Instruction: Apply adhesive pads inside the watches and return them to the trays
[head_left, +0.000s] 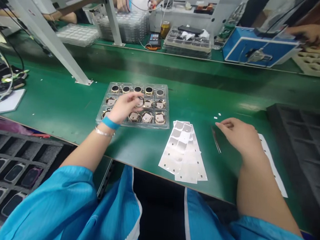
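- L hand (124,107) over middle of clear blister tray (133,124), fingers pinched together; thin dark ring (141,101) seems to sit at fingertips, but view's poor, can't tell if it's actually gripped
- Tray holds round gold-rimmed parts (147,117) in 4-col rows, placed left of centre, likely so L hand reaches w/o stretching
- R hand (238,135) open-ish, fingers loosely curled, holding nothing, resting on green ESD mat (69,104)
- Fingertips just beside steel tweezers (216,140), lying flat, handy for R hand
- Silver-white film sheets (183,153) fanned between the hands, near bench edge, within reach of both
- Small white bits (216,115) on mat, far of tweezers
- White strip (272,165) under R forearm side
- Foam trays at near left (12,169) & right (295,141)
- Far bench: blue machine (257,48); co-worker's hand (312,33) far right
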`<move>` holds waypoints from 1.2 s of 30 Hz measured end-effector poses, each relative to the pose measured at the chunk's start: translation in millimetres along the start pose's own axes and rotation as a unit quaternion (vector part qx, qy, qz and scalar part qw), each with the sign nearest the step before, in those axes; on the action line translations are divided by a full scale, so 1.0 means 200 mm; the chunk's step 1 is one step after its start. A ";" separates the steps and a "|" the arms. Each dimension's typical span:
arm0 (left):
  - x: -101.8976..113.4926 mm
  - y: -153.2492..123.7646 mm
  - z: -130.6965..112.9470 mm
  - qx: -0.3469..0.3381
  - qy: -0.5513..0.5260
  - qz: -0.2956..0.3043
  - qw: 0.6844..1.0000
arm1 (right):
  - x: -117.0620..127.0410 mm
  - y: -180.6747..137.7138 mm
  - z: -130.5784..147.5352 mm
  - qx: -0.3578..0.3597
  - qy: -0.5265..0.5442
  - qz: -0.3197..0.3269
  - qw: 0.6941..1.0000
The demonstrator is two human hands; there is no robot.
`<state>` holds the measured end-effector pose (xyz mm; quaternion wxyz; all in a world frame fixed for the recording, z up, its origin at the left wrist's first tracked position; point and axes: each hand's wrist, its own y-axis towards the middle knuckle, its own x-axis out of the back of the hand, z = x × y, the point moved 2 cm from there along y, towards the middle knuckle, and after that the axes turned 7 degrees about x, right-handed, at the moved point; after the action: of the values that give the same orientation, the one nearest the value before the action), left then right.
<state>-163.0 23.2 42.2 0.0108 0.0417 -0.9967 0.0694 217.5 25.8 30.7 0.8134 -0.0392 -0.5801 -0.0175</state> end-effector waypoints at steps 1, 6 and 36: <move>0.01 0.08 -0.02 -0.023 0.038 -0.045 0.998 | 0.00 0.00 0.00 0.011 0.020 -0.024 0.999; -0.18 0.51 -0.07 -0.045 0.301 -0.161 0.939 | -0.02 0.00 0.00 0.084 0.112 -0.115 0.983; -0.25 0.41 -0.24 -0.063 0.348 -0.099 0.930 | -0.21 -0.10 0.22 0.315 0.176 -0.018 0.933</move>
<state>-119.5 114.8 77.1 0.3664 0.1129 -0.9235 0.0153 160.5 8.6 6.0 0.8725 0.2327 -0.4045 0.1447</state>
